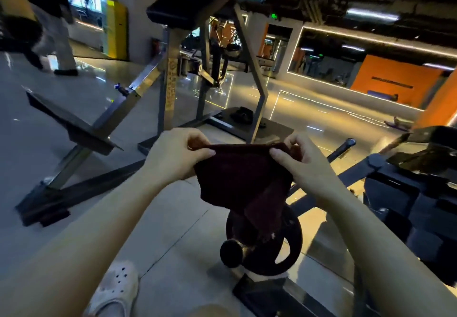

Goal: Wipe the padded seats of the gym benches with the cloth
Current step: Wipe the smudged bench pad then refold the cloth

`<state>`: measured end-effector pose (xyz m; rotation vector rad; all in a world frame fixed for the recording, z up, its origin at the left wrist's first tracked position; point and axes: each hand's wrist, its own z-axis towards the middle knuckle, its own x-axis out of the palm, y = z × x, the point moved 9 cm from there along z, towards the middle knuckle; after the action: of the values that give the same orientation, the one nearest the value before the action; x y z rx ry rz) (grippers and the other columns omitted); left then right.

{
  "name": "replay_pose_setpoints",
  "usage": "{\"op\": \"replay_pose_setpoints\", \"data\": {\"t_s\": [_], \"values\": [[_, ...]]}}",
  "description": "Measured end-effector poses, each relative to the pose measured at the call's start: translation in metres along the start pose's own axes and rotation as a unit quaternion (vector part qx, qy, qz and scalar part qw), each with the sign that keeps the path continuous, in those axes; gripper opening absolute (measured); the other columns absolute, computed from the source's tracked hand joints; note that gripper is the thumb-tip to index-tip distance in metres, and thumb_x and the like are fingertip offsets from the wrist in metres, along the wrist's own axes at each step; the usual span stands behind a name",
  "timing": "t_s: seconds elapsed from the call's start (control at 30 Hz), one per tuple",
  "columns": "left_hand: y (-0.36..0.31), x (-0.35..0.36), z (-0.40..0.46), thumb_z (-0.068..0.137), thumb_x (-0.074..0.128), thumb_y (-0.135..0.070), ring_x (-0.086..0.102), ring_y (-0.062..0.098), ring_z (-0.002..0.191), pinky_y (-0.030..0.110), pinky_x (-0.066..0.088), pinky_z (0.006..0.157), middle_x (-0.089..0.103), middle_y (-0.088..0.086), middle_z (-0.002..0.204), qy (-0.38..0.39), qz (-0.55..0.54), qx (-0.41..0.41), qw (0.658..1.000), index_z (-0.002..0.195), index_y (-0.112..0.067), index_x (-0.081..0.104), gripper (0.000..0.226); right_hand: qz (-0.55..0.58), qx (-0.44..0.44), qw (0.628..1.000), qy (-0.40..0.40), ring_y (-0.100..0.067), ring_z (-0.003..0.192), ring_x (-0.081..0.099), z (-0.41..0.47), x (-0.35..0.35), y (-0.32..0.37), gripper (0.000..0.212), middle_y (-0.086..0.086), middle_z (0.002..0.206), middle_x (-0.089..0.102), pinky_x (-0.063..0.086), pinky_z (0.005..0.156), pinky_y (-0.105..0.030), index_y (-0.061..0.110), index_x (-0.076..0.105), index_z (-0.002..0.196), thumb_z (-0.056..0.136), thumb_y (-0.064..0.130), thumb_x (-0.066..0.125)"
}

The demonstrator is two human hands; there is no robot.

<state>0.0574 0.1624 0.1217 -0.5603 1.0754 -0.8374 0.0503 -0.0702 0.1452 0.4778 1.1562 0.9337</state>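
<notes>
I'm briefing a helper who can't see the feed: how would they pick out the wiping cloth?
Start at the grey steel machine frame in the middle of the gym floor, then drop to the two bare forearms reaching in below it. The cloth hangs between the left hand and right hand, pinched at its top corners. It is dark maroon and limp, unlike the black round weight plate under it.

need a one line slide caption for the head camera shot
Left hand and right hand hold a dark red cloth stretched by its top edge above a weight plate, between gym machines.
</notes>
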Motion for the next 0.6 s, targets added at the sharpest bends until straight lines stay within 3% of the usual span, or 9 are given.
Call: {"op": "replay_pose_setpoints", "data": {"t_s": [0.13, 0.23, 0.27, 0.33, 0.4, 0.47, 0.6], "values": [[0.023, -0.029, 0.013, 0.087, 0.07, -0.029, 0.061, 0.009, 0.09, 0.029, 0.05, 0.078, 0.065, -0.011, 0.089, -0.05, 0.044, -0.006, 0.998, 0.086, -0.032, 0.066, 0.005, -0.009, -0.002, 1.0, -0.001, -0.014, 0.074, 0.049, 0.019, 0.013, 0.007, 0.025, 0.001, 0.084, 0.054, 0.041, 0.065, -0.029, 0.022, 0.055, 0.095, 0.083, 0.031, 0.075], [0.033, -0.037, 0.027, 0.087, 0.07, -0.025, 0.062, 0.012, 0.092, 0.038, 0.056, 0.081, 0.066, -0.008, 0.091, -0.045, 0.04, -0.018, 0.998, 0.089, -0.029, 0.069, 0.004, -0.043, -0.002, 0.999, 0.01, -0.012, 0.074, 0.055, 0.025, 0.019, 0.005, 0.011, 0.003, 0.09, 0.061, 0.044, 0.061, -0.02, 0.021, 0.063, 0.097, 0.089, 0.024, 0.07], [0.032, -0.036, 0.032, 0.087, 0.07, -0.024, 0.062, 0.011, 0.091, 0.037, 0.055, 0.082, 0.066, -0.01, 0.089, -0.034, 0.043, -0.012, 0.998, 0.088, -0.029, 0.069, 0.005, -0.075, -0.003, 0.997, 0.014, -0.009, 0.074, 0.056, 0.025, 0.021, 0.002, 0.006, 0.007, 0.089, 0.061, 0.042, 0.062, -0.017, 0.021, 0.066, 0.099, 0.093, 0.022, 0.064], [0.029, -0.029, 0.044, 0.088, 0.069, -0.023, 0.059, 0.006, 0.089, 0.031, 0.051, 0.081, 0.062, -0.016, 0.086, 0.001, 0.059, 0.009, 0.998, 0.091, -0.028, 0.069, 0.006, -0.172, -0.003, 0.985, 0.016, -0.005, 0.081, 0.053, 0.028, 0.024, -0.006, 0.018, 0.015, 0.092, 0.059, 0.04, 0.074, -0.018, 0.021, 0.068, 0.109, 0.099, 0.018, 0.053], [0.024, -0.02, 0.055, 0.09, 0.067, -0.022, 0.058, 0.005, 0.09, 0.032, 0.051, 0.083, 0.057, -0.02, 0.086, 0.034, 0.08, 0.037, 0.996, 0.097, -0.026, 0.069, 0.009, -0.252, 0.006, 0.968, 0.018, -0.009, 0.094, 0.051, 0.034, 0.024, -0.013, 0.024, 0.009, 0.102, 0.06, 0.036, 0.082, -0.022, 0.019, 0.069, 0.116, 0.101, 0.017, 0.05], [0.021, -0.012, 0.07, 0.09, 0.066, -0.022, 0.059, 0.008, 0.094, 0.036, 0.054, 0.083, 0.055, -0.021, 0.086, 0.049, 0.086, 0.059, 0.993, 0.097, -0.027, 0.069, 0.009, -0.289, 0.029, 0.957, 0.01, -0.011, 0.095, 0.05, 0.045, 0.02, -0.024, 0.021, 0.002, 0.109, 0.064, 0.035, 0.081, -0.024, 0.018, 0.07, 0.112, 0.099, 0.017, 0.053], [0.021, 0.006, 0.111, 0.089, 0.068, -0.022, 0.059, 0.007, 0.095, 0.03, 0.049, 0.086, 0.062, -0.016, 0.089, 0.06, 0.103, 0.091, 0.989, 0.09, -0.033, 0.067, 0.011, -0.292, 0.058, 0.954, -0.034, -0.011, 0.089, 0.051, 0.064, 0.009, -0.039, 0.007, 0.003, 0.102, 0.065, 0.037, 0.076, -0.027, 0.023, 0.067, 0.098, 0.095, 0.021, 0.061]]}}
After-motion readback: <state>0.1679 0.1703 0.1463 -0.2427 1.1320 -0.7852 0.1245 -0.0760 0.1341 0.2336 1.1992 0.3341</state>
